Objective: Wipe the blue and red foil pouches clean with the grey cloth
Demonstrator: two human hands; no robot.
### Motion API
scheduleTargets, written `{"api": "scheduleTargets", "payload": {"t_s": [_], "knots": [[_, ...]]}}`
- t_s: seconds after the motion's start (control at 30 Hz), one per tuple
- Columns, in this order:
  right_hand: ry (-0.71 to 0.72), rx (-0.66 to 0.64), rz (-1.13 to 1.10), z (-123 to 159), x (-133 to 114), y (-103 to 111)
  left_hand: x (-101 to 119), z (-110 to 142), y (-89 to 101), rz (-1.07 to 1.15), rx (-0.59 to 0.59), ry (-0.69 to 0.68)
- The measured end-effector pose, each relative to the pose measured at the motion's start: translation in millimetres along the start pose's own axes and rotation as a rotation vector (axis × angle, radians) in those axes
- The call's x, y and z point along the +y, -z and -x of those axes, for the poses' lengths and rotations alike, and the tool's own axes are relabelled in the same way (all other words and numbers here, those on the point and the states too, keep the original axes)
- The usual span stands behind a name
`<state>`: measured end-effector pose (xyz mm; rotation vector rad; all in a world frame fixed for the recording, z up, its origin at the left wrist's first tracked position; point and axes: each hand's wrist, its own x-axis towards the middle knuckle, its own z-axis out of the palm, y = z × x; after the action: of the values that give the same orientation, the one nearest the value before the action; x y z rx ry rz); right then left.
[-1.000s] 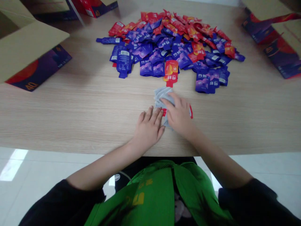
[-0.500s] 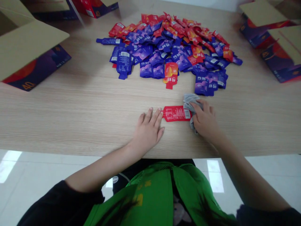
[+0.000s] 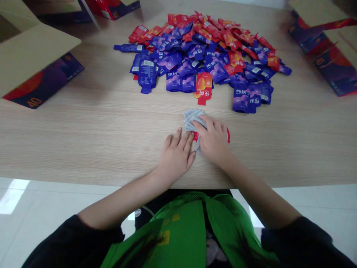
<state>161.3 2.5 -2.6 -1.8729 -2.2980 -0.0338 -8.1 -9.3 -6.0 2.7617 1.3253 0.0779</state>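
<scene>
While the left hand [image 3: 176, 156] lies flat with its fingertips at one end of a red pouch [image 3: 229, 135], the right hand [image 3: 214, 145] presses a bunched grey cloth [image 3: 193, 118] over it. The hands are close beside each other, neither closed on the other. The pouch lies on the near part of the table [image 3: 83, 141], its long axis running left to right, the narrow end pointing left. Cloth and right hand hide its middle; only red bits show at both ends. The right palm's contact is hidden.
</scene>
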Motion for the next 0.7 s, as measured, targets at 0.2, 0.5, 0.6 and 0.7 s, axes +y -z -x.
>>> {"api": "scheduleTargets", "payload": {"t_s": [0.2, 0.5, 0.6, 0.7], "knots": [[-0.216, 0.029, 0.036, 26.6, 43.1, 5.9, -0.1, 1.0, -1.0, -0.003, -0.005, -0.006], [-0.130, 0.105, -0.083, 14.0, 50.3, 21.4, 1.3, 0.7, -1.0, -0.015, -0.012, -0.004], [-0.004, 0.068, -0.122, -2.5, 15.3, 13.2, 1.0, 0.3, -1.5, -0.018, -0.001, 0.004], [0.063, -0.004, -0.051, -8.9, -4.1, 0.9, 0.4, 0.2, -1.8, -0.018, -0.004, 0.002]]}}
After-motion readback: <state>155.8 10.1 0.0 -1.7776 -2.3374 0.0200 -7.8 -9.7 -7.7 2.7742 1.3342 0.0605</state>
